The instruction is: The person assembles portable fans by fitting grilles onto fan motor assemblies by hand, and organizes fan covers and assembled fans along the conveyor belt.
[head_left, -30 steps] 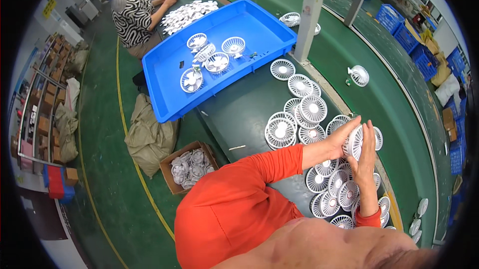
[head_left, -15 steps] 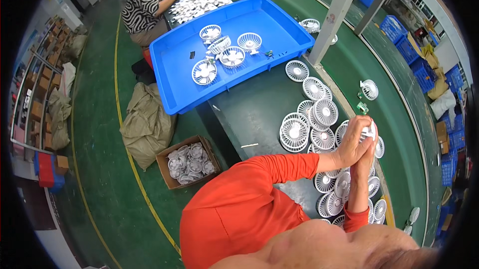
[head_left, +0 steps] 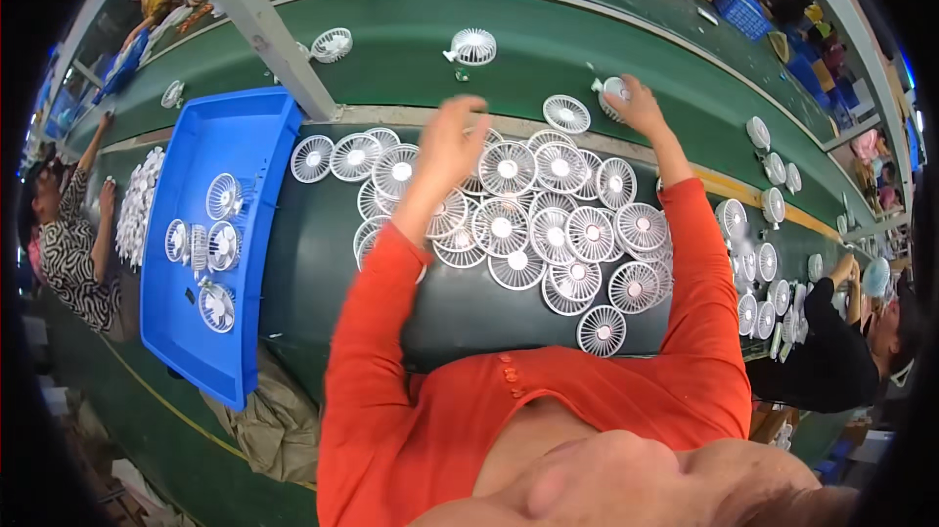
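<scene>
My right hand (head_left: 641,109) reaches over the far edge of the bench to the green belt. Its fingers are closed on a small white fan head (head_left: 613,97), partly hidden under them. My left hand (head_left: 450,148) is raised over the left part of a pile of grilles. Its fingers are apart and slightly blurred, and I see nothing in them. Round white fan grilles (head_left: 508,168) lie overlapping on the dark bench between my arms. Beyond my left hand, another white fan head (head_left: 474,46) with a small green board rests on the belt.
A blue tray (head_left: 205,126) with several fan heads (head_left: 224,245) sits on the bench at left. A grey post (head_left: 259,33) rises at the bench's far edge. Co-workers sit at far left (head_left: 73,268) and right (head_left: 831,341). More fan parts (head_left: 767,261) lie before the right one.
The view has swung right. My hands, earlier together around a white part, have separated: the left is over the grilles, the right on a fan head on the belt.
</scene>
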Tool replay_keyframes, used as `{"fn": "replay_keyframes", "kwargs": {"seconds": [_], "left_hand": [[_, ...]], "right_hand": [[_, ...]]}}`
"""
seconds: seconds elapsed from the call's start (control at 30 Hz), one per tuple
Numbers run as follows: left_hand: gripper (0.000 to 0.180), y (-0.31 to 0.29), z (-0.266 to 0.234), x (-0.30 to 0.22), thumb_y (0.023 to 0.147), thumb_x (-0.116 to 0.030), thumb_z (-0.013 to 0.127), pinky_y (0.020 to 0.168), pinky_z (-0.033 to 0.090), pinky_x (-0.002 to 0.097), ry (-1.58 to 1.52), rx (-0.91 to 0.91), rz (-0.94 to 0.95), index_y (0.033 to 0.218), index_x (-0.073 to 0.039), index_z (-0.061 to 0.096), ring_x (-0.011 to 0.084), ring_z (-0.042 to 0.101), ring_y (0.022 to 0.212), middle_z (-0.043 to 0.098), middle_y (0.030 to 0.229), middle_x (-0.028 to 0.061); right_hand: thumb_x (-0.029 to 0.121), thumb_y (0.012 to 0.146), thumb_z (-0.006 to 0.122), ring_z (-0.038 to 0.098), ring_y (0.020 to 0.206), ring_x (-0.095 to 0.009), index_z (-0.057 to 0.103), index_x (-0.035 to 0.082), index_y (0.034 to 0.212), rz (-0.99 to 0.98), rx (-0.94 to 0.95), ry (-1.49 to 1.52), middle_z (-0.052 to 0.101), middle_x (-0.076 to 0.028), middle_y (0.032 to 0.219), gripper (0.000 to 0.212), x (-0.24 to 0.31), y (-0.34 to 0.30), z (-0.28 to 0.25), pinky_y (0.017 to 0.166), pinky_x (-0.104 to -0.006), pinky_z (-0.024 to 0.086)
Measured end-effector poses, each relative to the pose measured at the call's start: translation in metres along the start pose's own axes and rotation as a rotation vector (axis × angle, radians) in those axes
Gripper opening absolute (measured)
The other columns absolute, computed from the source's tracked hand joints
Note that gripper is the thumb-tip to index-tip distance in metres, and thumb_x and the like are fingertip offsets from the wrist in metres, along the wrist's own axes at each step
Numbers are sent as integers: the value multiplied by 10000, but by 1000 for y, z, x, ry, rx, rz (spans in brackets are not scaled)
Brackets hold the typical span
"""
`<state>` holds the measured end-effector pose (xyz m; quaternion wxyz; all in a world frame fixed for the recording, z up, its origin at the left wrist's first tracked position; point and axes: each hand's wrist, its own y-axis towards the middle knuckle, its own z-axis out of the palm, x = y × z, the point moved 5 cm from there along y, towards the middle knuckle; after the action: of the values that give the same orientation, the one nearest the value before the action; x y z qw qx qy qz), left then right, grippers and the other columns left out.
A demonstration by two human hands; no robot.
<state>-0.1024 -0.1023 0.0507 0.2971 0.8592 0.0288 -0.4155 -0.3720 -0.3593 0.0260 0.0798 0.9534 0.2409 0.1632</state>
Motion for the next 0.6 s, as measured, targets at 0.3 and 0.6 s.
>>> {"fn": "replay_keyframes", "kwargs": {"seconds": [0.3,0.6], "left_hand": [[766,134,45,109,778,-447,711,1076,347,454,502,104,-207,1403,-122,408,368,354,1340,371,1446,200],[817,158,91,121,700,-441,782,1016,408,462,599,237,-307,1383,-156,435,363,403,1292,426,1395,182]], "right_hand": [[307,767,739,487,1176,-444,521,110,1303,-418,156,114,469,-279,1326,611,92,-38,46,988,-466,431],[285,768,717,584,1036,-410,611,26,1190,-482,133,165,596,-258,1185,507,86,-37,33,925,-423,465]]}}
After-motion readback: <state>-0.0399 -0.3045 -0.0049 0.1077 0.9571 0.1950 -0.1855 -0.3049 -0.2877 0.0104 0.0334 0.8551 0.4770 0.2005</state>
